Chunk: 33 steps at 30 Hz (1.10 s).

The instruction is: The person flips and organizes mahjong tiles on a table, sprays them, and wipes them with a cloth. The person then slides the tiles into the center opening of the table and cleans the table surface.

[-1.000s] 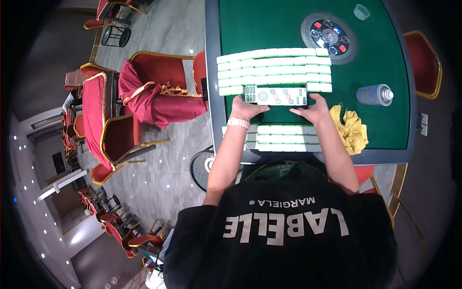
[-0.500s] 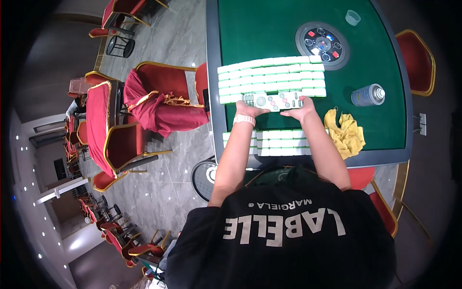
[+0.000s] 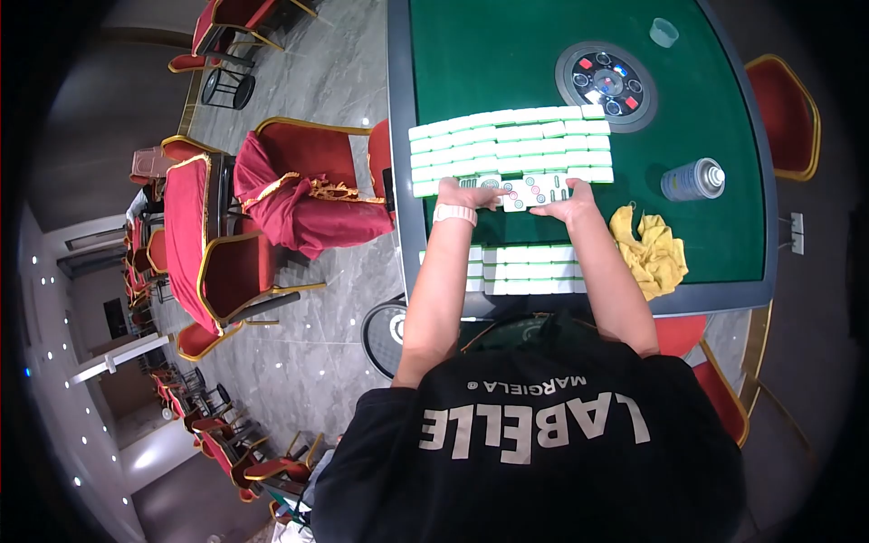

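Observation:
A short row of mahjong tiles [image 3: 520, 195], faces toward me, is between my two hands at the near side of a block of stacked tiles [image 3: 507, 145]. My left hand [image 3: 466, 194], with a pale watch on the wrist, grips the row's left end, and its fingers cover part of the left tile faces. The right hand [image 3: 572, 205] grips the opposite end, thumb along the near edge. Dot and bamboo patterns show on the uncovered faces. Closer to my body lies another group of stacked tiles [image 3: 529, 270], backs green and sides white, between my forearms.
The green mahjong table [image 3: 489, 63] has a round centre console [image 3: 606, 83]. To the right are a spray can [image 3: 692, 179] and a crumpled yellow cloth [image 3: 652, 253]. A clear cup [image 3: 663, 33] stands at the far side. Red chairs [image 3: 786, 118] surround the table.
My left hand has shifted slightly, its fingers now reaching further right across the left tile faces. The right hand and the tile row stay almost in place.

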Tool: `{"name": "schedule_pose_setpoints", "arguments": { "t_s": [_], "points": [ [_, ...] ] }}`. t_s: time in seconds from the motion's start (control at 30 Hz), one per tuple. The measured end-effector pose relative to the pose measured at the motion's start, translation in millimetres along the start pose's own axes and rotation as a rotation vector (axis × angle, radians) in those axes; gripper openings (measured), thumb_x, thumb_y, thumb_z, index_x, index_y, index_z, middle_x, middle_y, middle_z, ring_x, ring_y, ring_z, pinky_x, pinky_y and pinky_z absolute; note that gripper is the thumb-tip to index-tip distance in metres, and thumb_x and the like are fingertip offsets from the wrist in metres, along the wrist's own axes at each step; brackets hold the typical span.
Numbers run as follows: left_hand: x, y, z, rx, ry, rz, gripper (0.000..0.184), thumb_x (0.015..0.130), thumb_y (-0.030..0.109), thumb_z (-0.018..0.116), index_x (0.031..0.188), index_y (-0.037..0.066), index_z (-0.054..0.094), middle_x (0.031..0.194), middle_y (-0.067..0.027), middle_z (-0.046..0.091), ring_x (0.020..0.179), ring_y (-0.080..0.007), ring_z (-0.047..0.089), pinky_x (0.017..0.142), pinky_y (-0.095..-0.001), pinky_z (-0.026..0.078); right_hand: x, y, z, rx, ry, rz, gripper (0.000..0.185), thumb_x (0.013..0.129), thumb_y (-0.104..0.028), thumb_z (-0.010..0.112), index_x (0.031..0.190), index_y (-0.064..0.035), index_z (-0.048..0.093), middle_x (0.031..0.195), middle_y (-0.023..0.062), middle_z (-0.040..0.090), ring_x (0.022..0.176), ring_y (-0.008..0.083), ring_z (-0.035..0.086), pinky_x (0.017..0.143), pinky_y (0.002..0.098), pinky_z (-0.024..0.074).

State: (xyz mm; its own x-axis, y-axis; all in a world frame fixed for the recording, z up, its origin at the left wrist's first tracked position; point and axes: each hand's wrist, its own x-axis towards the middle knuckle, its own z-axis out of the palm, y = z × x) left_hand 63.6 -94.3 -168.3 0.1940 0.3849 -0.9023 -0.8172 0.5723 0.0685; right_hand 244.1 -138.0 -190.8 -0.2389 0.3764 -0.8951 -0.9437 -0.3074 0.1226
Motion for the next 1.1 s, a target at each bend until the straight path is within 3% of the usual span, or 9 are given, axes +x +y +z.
{"name": "schedule_pose_setpoints", "arguments": {
  "t_s": [0.1, 0.2, 0.3, 0.33, 0.43, 0.47, 0.57, 0.9, 1.1],
  "points": [
    [-17.2, 4.0, 25.4, 0.005, 0.116, 0.007, 0.084, 0.087, 0.067, 0.008, 0.14, 0.004, 0.025, 0.147, -0.0144, 0.025, 0.136, -0.0359, 0.019, 0.111, -0.0514, 0.006, 12.1, -2.4, -6.7, -0.025, -0.053, 0.017, 0.053, 0.092, -0.031, 0.022, 0.138, -0.0064, 0.028, 0.143, 0.0169, 0.033, 0.133, 0.0381, 0.026, 0.105, 0.0604, -0.0025],
    [-24.8, 20.6, 31.3, -0.018, -0.167, 0.007, 0.088, 0.084, 0.071, 0.012, 0.14, 0.005, 0.026, 0.146, -0.0133, 0.028, 0.134, -0.0344, 0.025, 0.112, -0.043, 0.012, 5.9, 0.1, -4.7, -0.053, -0.044, -0.007, 0.054, 0.092, -0.031, 0.021, 0.139, -0.006, 0.027, 0.143, 0.0167, 0.032, 0.134, 0.0383, 0.025, 0.106, 0.0594, -0.0036],
    [-37.3, 18.3, 34.2, 0.193, -0.143, 0.177, 0.085, 0.086, 0.069, 0.013, 0.14, 0.005, 0.027, 0.146, -0.0123, 0.029, 0.134, -0.0349, 0.025, 0.112, -0.0439, 0.013, 2.7, 0.6, -3.6, -0.061, -0.05, -0.007, 0.053, 0.092, -0.031, 0.021, 0.138, -0.006, 0.028, 0.143, 0.0164, 0.032, 0.133, 0.0382, 0.026, 0.106, 0.0588, -0.003],
    [-28.7, 22.9, 23.0, -0.028, -0.204, 0.112, 0.081, 0.088, 0.065, 0.011, 0.14, 0.006, 0.027, 0.146, -0.0119, 0.028, 0.134, -0.0341, 0.024, 0.112, -0.0454, 0.011, 2.0, -1.4, -3.0, -0.056, -0.064, 0.0, 0.053, 0.092, -0.031, 0.021, 0.138, -0.0059, 0.029, 0.143, 0.0163, 0.033, 0.133, 0.0385, 0.026, 0.105, 0.0595, -0.002],
    [-39.0, -3.5, -1.3, 0.161, -0.101, 0.312, 0.07, 0.091, 0.054, 0.007, 0.139, 0.009, 0.032, 0.145, -0.0123, 0.031, 0.138, -0.0334, 0.016, 0.105, -0.0598, -0.008, 0.1, -2.8, -4.3, -0.045, -0.086, 0.007, 0.053, 0.091, -0.03, 0.022, 0.137, -0.0055, 0.03, 0.142, 0.0162, 0.034, 0.132, 0.039, 0.028, 0.104, 0.0618, 0.0015],
    [-34.1, -8.3, -11.1, 0.156, -0.063, 0.266, 0.07, 0.091, 0.054, 0.007, 0.14, 0.009, 0.031, 0.146, -0.0123, 0.029, 0.139, -0.0324, 0.013, 0.105, -0.0561, -0.012, -0.7, -2.5, -2.4, -0.051, -0.084, -0.005, 0.052, 0.091, -0.03, 0.023, 0.136, -0.0054, 0.031, 0.141, 0.0161, 0.035, 0.131, 0.039, 0.029, 0.103, 0.0628, 0.0029],
    [-1.7, -7.1, -46.3, -0.018, 0.062, 0.153, 0.072, 0.092, 0.055, 0.004, 0.142, 0.006, 0.022, 0.147, -0.0131, 0.026, 0.139, -0.0333, 0.011, 0.108, -0.0543, -0.006, -2.6, 0.6, 4.8, -0.072, -0.052, -0.05, 0.051, 0.09, -0.029, 0.023, 0.134, -0.0051, 0.034, 0.139, 0.0162, 0.037, 0.129, 0.0391, 0.032, 0.102, 0.0652, 0.0059],
    [10.4, 13.0, -33.7, -0.142, 0.024, 0.152, 0.068, 0.091, 0.052, 0.008, 0.14, 0.011, 0.031, 0.147, -0.0103, 0.027, 0.139, -0.0314, 0.011, 0.105, -0.0574, -0.013, -6.2, 3.4, 12.4, -0.061, -0.007, -0.104, 0.047, 0.088, -0.025, 0.031, 0.13, -0.0036, 0.035, 0.139, 0.0181, 0.035, 0.127, 0.0395, 0.032, 0.099, 0.0672, 0.0103],
    [10.9, 13.6, -26.9, -0.125, 0.064, 0.13, 0.067, 0.092, 0.051, 0.007, 0.139, 0.012, 0.034, 0.145, -0.0092, 0.032, 0.139, -0.0316, 0.014, 0.102, -0.0612, -0.015, -14.3, 3.3, 24.5, -0.15, 0.0, -0.229, 0.05, 0.086, -0.023, 0.035, 0.131, -0.002, 0.031, 0.138, 0.0198, 0.035, 0.127, 0.0387, 0.032, 0.105, 0.0593, 0.0119]
  ]
}}
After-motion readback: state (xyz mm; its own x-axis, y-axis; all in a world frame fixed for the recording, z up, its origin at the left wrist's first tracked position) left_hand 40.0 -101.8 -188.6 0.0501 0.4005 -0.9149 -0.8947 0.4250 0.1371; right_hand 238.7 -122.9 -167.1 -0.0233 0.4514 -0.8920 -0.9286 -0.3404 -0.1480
